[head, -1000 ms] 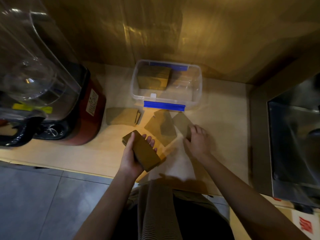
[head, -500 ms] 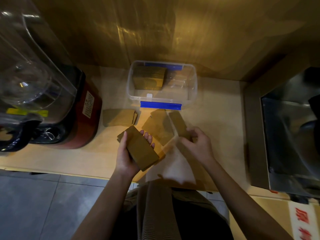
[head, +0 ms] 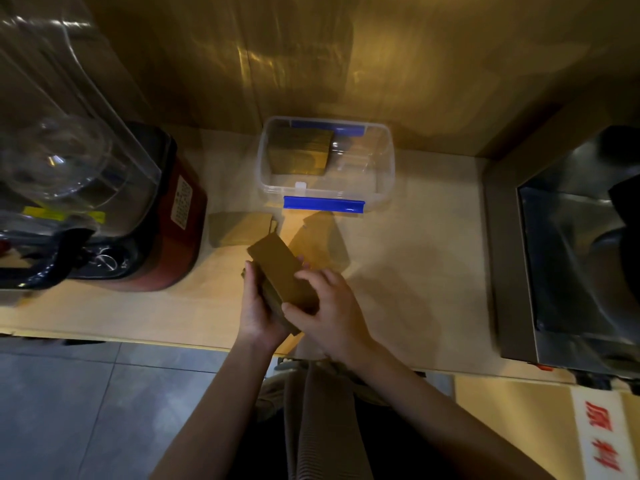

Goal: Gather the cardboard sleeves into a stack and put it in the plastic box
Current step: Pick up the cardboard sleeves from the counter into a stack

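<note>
My left hand (head: 258,306) grips a stack of brown cardboard sleeves (head: 278,271) from below, above the counter's front edge. My right hand (head: 329,306) holds a sleeve flat on top of that stack, thumb and fingers pinching its near end. More loose sleeves lie on the counter: a small pile (head: 239,228) to the left and a flat one (head: 320,242) just behind the hands. The clear plastic box (head: 381,188) with blue clips stands open at the back, with a stack of sleeves (head: 299,152) in its left half.
A red-based blender (head: 166,216) with a clear jug stands on the left of the wooden counter (head: 415,271). A steel machine (head: 571,258) fills the right side. A wooden wall rises behind the box. A cardboard carton with red print (head: 595,434) sits at the lower right.
My right hand lifted a sleeve off the counter and brought it left onto the stack in my left hand. One sleeve fewer lies behind the hands.
</note>
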The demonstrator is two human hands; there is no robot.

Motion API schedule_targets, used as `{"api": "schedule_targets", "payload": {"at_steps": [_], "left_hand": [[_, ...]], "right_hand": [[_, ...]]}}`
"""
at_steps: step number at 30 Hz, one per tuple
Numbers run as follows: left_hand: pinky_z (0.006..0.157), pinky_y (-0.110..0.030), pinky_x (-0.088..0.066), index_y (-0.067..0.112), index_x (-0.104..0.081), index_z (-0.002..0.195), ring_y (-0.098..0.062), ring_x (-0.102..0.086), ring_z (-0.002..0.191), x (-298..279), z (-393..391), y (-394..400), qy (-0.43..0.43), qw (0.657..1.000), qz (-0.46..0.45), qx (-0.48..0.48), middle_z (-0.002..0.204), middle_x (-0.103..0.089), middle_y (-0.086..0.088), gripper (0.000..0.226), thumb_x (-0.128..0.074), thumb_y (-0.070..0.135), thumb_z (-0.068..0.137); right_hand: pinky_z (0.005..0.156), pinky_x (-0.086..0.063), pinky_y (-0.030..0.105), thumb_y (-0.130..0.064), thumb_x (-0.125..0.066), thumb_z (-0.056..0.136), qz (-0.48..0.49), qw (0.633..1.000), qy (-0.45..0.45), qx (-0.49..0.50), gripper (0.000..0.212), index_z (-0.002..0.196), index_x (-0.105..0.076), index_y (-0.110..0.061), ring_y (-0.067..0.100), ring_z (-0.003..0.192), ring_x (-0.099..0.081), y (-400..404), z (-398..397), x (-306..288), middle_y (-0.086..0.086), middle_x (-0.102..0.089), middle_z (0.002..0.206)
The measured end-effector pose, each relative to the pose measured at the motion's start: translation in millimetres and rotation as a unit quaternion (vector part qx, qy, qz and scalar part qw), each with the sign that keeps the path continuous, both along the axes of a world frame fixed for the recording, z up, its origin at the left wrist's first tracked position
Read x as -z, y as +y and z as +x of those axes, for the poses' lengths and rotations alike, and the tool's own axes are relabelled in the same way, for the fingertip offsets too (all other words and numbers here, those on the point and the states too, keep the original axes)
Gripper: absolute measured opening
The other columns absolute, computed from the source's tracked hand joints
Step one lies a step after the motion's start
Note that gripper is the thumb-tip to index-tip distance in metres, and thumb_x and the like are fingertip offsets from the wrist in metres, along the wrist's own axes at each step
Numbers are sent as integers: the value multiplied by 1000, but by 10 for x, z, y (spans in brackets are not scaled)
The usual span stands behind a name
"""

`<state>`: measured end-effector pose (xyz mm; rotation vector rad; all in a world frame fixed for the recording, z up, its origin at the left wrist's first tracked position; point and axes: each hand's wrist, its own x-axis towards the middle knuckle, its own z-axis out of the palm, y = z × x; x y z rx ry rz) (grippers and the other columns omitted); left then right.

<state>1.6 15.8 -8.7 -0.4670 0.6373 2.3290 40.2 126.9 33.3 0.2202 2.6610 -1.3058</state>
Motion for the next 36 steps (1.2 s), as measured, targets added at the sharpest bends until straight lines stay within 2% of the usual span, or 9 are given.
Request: {"api": "schedule_targets", "payload": {"at_steps": [4,9,12,16,20,25,29,32,36], "left_hand": [[91,-32,-52,16,-58,110,-15,-65,99,45,16,-14,-22,999,35,-23,106,-66,-1,77,-76,60,49],[87,-30,-53,18,-59,103,-13,-66,90,66,39,-52,-44,998,19,-38,96,-70,1,71,-82,52,45],[88,-32,-52,19,-63,99,-12,-67,87,59,54,-91,-63,997,-3,-49,91,-72,2,67,-82,51,43],[82,-32,-50,18,-63,98,-13,-68,83,30,74,-139,-85,994,-20,-73,90,-72,1,68,-84,47,40],[78,-32,-52,17,-63,98,-14,-68,82,28,119,-184,-95,992,-17,-87,89,-71,0,63,-82,45,45],[80,-31,-50,17,-62,97,-14,-66,79,22,161,-197,-105,988,-20,-107,88,-68,0,40,-63,45,69],[80,-32,-50,17,-61,100,-15,-66,80,48,202,-204,-112,987,-25,-115,89,-68,-1,40,-60,45,71],[82,-32,-48,16,-61,100,-15,-66,80,67,228,-200,-117,986,-30,-116,88,-69,-1,41,-61,44,71],[84,-33,-47,16,-61,100,-15,-66,80,102,236,-189,-116,987,-26,-111,89,-67,-1,40,-61,44,71]], "right_hand": [[94,-40,33,-40,-60,73,60,997,17,-55,51,119,-54,-17,24,112,-49,-16,40,81,8,-57,118],[91,-38,32,-53,-49,74,64,992,-4,-110,53,115,-56,-20,20,108,-48,31,15,90,4,-57,117],[83,-42,28,-42,-54,85,-36,995,-76,-52,32,105,-61,-19,14,103,-53,145,-149,84,2,-61,111],[81,-49,32,-27,-56,86,61,992,-67,84,22,100,-65,-12,24,93,-64,346,-512,361,10,-71,101],[96,-43,41,-32,-59,83,150,977,-102,112,41,116,-55,-7,32,112,-51,464,-777,685,17,-57,120],[97,-38,44,-43,-67,74,193,965,-123,130,64,117,-45,-2,36,118,-44,418,-872,890,20,-50,124],[99,-38,45,-39,-74,68,231,961,-110,106,71,119,-42,-1,36,117,-44,405,-880,929,21,-50,125],[100,-40,45,-31,-77,65,194,971,-100,102,73,122,-41,-3,36,119,-45,415,-861,908,20,-51,127],[100,-40,42,-30,-76,67,136,983,-80,97,73,127,-40,-8,30,123,-42,432,-746,883,15,-48,131]]}}
